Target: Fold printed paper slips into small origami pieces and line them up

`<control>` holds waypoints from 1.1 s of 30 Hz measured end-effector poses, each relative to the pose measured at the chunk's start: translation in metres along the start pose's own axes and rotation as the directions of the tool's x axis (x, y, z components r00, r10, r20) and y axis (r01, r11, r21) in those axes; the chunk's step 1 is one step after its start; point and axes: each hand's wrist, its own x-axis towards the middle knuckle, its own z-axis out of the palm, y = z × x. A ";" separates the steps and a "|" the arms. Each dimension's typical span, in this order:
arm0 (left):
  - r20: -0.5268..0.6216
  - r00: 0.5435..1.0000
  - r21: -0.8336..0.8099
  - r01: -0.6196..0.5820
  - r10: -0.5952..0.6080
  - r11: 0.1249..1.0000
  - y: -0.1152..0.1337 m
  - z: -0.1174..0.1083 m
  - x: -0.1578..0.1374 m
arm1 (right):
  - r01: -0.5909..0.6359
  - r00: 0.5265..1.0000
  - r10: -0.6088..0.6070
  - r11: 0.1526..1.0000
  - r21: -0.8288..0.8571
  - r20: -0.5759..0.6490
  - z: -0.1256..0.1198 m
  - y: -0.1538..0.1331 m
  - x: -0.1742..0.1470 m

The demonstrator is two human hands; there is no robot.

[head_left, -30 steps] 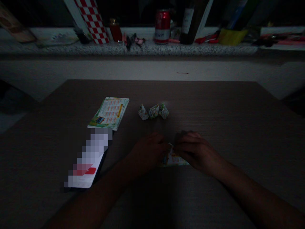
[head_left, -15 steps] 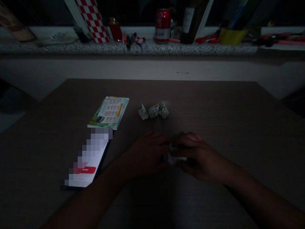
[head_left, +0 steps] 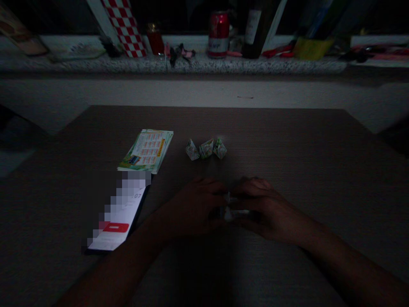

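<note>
Between my two hands is a small folded piece of paper (head_left: 228,212), pale and mostly covered by fingers in the dim light. My left hand (head_left: 200,207) closes on its left side, and my right hand (head_left: 266,209) pinches it from the right, low over the table. Its exact folds are too dark to make out. Beyond my hands, three small folded paper pieces (head_left: 206,148) with printed patterns stand in a row on the table. To their left lies a stack of printed calendar cards (head_left: 148,149).
A lit phone (head_left: 118,226) lies beside my left forearm, just below the cards. The wooden table (head_left: 287,140) reaches a white wall. On the stone sill above stand a red can (head_left: 218,36), a dark bottle (head_left: 252,32) and a red-white checkered box (head_left: 124,27).
Both hands stay in nearly the same place on the folded paper, with only slight finger movement. The other things on the table have not moved.
</note>
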 end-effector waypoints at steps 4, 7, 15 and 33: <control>0.031 0.999 0.017 0.015 -0.016 1.000 0.002 -0.002 -0.002 | -0.004 1.000 0.004 1.000 0.012 -0.002 0.001 0.001 0.000; 0.053 0.998 0.052 0.026 -0.029 0.998 0.005 -0.003 -0.003 | -0.005 1.000 0.005 1.000 0.005 0.000 0.002 0.001 0.000; 0.100 0.993 0.105 0.060 -0.071 0.993 0.009 -0.005 -0.004 | 0.020 1.000 -0.020 1.000 0.000 -0.015 0.000 0.000 0.000; 0.045 0.973 0.050 0.223 -0.225 0.974 0.016 0.013 0.005 | 0.054 0.997 -0.053 0.998 0.021 -0.050 0.004 0.005 0.001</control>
